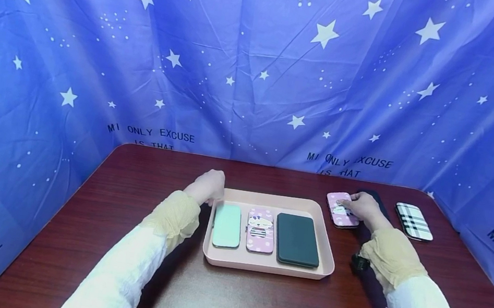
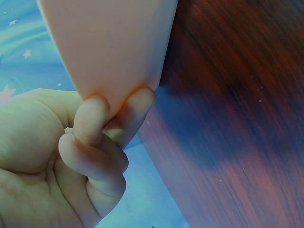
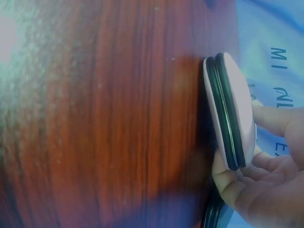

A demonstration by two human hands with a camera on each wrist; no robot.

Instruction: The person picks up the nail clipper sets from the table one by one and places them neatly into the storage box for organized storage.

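My left hand (image 1: 207, 186) pinches the far left corner of a pale pink tray (image 1: 266, 269); the left wrist view shows the fingers (image 2: 92, 118) curled about the tray's wall (image 2: 114, 42). In the tray lie a mint green case (image 1: 228, 226), a pink case with a cartoon cat (image 1: 260, 232) and a dark green case (image 1: 298, 240), side by side. To the right of the tray, my right hand (image 1: 364, 210) grips a second pink cartoon case (image 1: 341, 209), thumb on its top face. Its dark rim (image 3: 225, 114) with a metal seam faces the right wrist camera.
A dark case (image 1: 372, 197) lies partly hidden behind my right hand. Farther right is a black-and-white plaid case (image 1: 414, 221). All stand on a reddish-brown wooden table (image 1: 226, 298), with a blue star-patterned curtain (image 1: 258, 71) around its back and sides.
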